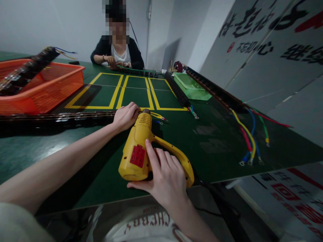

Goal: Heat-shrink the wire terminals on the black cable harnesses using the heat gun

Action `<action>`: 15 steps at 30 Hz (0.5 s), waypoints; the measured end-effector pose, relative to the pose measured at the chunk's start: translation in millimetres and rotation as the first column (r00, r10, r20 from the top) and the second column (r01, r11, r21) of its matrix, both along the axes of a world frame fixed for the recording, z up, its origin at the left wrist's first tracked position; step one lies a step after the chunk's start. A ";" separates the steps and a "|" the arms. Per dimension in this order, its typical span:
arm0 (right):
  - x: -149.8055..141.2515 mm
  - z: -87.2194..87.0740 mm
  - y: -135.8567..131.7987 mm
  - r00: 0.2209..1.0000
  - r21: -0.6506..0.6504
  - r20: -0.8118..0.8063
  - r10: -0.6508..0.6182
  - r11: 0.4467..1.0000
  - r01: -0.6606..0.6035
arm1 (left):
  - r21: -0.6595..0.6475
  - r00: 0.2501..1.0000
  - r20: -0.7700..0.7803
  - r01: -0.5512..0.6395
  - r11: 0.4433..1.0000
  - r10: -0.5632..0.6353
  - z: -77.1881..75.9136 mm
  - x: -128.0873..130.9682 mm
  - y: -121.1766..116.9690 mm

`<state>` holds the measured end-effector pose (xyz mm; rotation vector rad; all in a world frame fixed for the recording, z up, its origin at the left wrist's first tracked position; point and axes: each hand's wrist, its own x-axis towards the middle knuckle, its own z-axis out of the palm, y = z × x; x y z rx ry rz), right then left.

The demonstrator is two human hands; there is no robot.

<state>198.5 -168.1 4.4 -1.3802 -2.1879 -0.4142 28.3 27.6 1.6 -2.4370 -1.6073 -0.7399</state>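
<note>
My right hand (pixel 165 176) is closed around the handle of a yellow heat gun (pixel 141 148) with a red label, its nozzle pointing away from me. My left hand (pixel 125 116) is closed on the end of a long black strip (pixel 58 119) lying across the green table, right by the nozzle. Short coloured wires with ring terminals (pixel 158 117) stick out of the strip's end just beyond the gun's tip.
An orange basket (pixel 45 87) at the left holds another black strip. A green tray (pixel 193 87) and more black strips lie at the right, with loose coloured wires (pixel 249 137). A person sits across the table, hands on a strip. Yellow lines mark the table (pixel 214 134).
</note>
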 end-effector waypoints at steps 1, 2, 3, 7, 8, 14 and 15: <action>0.5 -0.1 -0.1 1.000 0.002 -0.002 0.000 1.000 0.000 | 0.001 1.000 0.003 0.003 1.000 -0.003 -0.3 -0.3 0.0; 1.3 -0.2 -0.2 1.000 0.005 -0.004 0.001 1.000 -0.001 | 0.004 1.000 0.008 0.006 1.000 -0.006 -0.6 -0.6 0.1; 2.3 -0.3 -0.3 1.000 0.005 -0.006 0.002 1.000 -0.002 | 0.009 1.000 0.013 0.009 1.000 -0.010 -0.9 -0.7 0.2; 10.5 -1.1 -0.8 1.000 0.008 0.000 0.009 1.000 -0.009 | 0.028 1.000 0.027 0.015 0.999 -0.016 -2.0 -0.5 0.3; 13.5 -1.5 -0.9 1.000 0.010 0.004 0.007 1.000 -0.007 | 0.029 0.999 0.028 0.014 0.999 -0.015 -2.1 -0.3 0.3; 35.4 -4.5 -2.6 1.000 0.068 0.003 -0.013 0.998 0.013 | 0.017 1.000 0.029 0.009 1.000 -0.009 -1.9 0.3 0.0; 38.9 -4.8 -3.1 1.000 0.070 0.009 -0.019 0.997 0.019 | 0.016 0.999 0.030 0.011 1.000 -0.012 -1.9 0.2 0.1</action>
